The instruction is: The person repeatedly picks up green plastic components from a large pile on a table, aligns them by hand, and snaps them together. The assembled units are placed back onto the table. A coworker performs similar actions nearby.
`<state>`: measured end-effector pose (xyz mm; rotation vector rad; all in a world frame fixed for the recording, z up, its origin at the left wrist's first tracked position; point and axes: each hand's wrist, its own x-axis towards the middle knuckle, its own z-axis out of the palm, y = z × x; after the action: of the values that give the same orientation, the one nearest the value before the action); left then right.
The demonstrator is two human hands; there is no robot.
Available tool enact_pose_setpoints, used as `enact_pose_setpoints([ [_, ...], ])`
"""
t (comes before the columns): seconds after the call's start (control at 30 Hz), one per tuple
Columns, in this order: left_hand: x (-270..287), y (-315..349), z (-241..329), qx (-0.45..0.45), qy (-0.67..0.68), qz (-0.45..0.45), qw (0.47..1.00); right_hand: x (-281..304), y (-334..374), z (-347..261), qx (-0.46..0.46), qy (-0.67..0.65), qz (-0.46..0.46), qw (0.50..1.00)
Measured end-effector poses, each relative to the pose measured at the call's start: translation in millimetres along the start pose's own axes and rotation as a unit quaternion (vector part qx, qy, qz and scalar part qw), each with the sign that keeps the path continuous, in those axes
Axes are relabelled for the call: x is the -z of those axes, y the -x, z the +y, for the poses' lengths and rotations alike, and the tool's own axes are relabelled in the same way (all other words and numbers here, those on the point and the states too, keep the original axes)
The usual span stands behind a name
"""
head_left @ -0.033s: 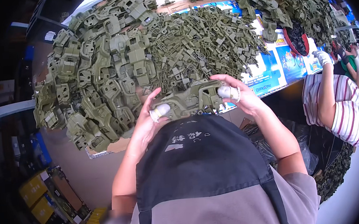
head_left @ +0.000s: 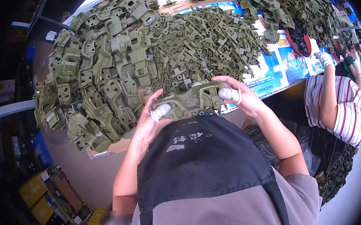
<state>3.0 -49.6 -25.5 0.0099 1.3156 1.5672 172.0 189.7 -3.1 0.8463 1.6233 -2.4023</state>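
Observation:
An olive-green molded plastic part (head_left: 188,101), shaped like a toy vehicle body with an arched cutout, lies between my hands just above my black apron. My left hand (head_left: 149,119) grips its left end, fingers behind and thumb in front. At its right end, my right hand (head_left: 246,99) holds it the same way, index finger along the top edge. Both thumbs wear whitish covers fastened with a band. Directly beyond the part spreads a heap of small green plastic pieces (head_left: 193,49). To the left are stacked rows of larger green shells (head_left: 91,89).
More green parts (head_left: 282,5) cover the table's far right, near a red-rimmed container (head_left: 299,41) with dark contents. Blue printed cardboard (head_left: 270,75) lies under the heap. A co-worker in a striped shirt (head_left: 339,105) stands at right. Yellow boxes (head_left: 36,198) sit low at left.
My hands and the plastic part stay in place. At the far right, a person in green has shifted slightly.

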Motion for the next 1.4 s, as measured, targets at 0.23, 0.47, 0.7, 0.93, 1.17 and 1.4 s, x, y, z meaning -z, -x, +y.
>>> enact_pose_setpoints([
  [0.23, 10.9, -8.9, -7.6, -0.025, 0.011, -0.053, 0.998, -9.0, 9.8, -20.1, 0.044, 0.052, -0.020, 0.997],
  [0.47, -1.3, -3.6, -13.6, -0.082, 0.030, 0.019, 0.996, -23.8, 17.0, -16.7, 0.154, 0.163, 0.033, 0.974],
  [0.7, -65.4, 13.0, 14.7, -0.461, -0.597, 0.017, 0.656, -44.4, 14.9, -2.1, 0.143, 0.126, 0.077, 0.979],
  [0.93, -66.7, 6.5, 9.4, -0.405, -0.502, -0.099, 0.758, -50.8, 18.5, 7.4, 0.231, 0.259, 0.093, 0.933],
  [1.17, -61.7, 9.5, -24.0, -0.437, -0.416, -0.056, 0.795, -41.8, 35.9, 4.3, 0.263, 0.539, 0.115, 0.792],
  [1.4, -69.3, 10.2, -19.3, -0.452, -0.441, -0.108, 0.767, -36.1, 24.6, 17.9, 0.103, 0.150, 0.019, 0.983],
])
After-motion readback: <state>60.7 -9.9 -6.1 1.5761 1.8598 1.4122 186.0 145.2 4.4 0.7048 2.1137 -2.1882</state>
